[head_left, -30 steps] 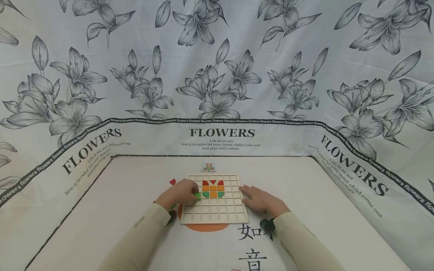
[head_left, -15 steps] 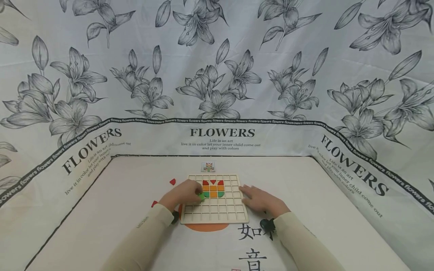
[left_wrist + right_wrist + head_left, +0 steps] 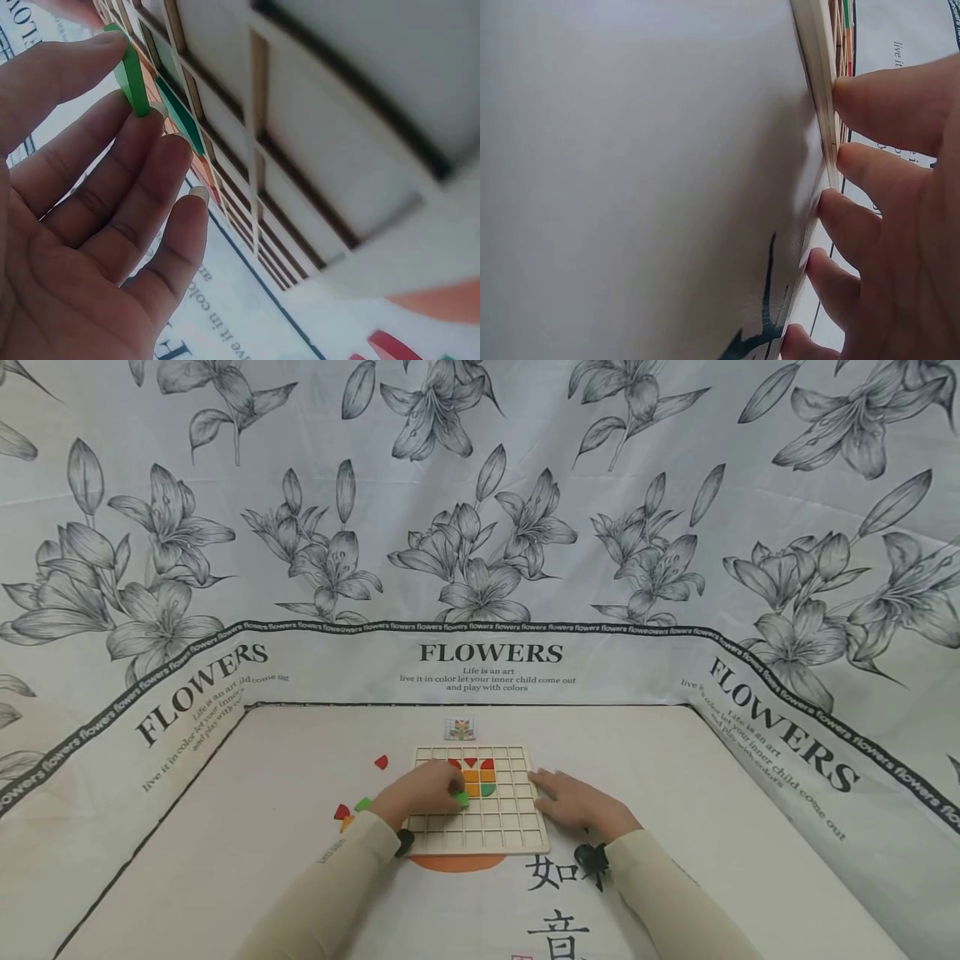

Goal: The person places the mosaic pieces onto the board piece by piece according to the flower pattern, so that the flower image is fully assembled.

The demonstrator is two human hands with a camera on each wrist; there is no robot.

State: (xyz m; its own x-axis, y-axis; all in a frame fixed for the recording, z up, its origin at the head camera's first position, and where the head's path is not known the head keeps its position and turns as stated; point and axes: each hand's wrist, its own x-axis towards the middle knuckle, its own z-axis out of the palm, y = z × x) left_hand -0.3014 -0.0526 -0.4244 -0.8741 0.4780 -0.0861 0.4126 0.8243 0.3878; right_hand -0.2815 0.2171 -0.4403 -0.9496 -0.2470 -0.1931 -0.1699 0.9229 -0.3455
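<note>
Okay, so the thing that's just changed: my left hand [image 3: 417, 795] has slid a bit further right over the wooden grid board [image 3: 512, 821], which sits just below the center of the frame, and the green piece [image 3: 462, 799] has come along with it. That piece is now near the middle of the frame, by the lower edge of the orange squares [image 3: 472, 777] and left of the teal quarter piece [image 3: 488, 790]. I've got it pinched between thumb and fingers, and the left wrist view shows it at upper left, near the board's cells; can't tell if it's touching wood. My knuckles now cover the left side of the colored design. Sliding my arm over has also uncovered a loose green block [image 3: 363, 805] and an orange piece [image 3: 347, 824] left of center, beside a red piece [image 3: 342, 812]. Meanwhile my right hand [image 3: 585, 803] hasn't budged: nothing in its grip, fingertips just resting along the board's right edge. What it means, I reckon: I'm past carrying and into lining the piece up under the design, with the right hand probably steadying things. The little pattern card [image 3: 460, 729] sits just above the board.
</note>
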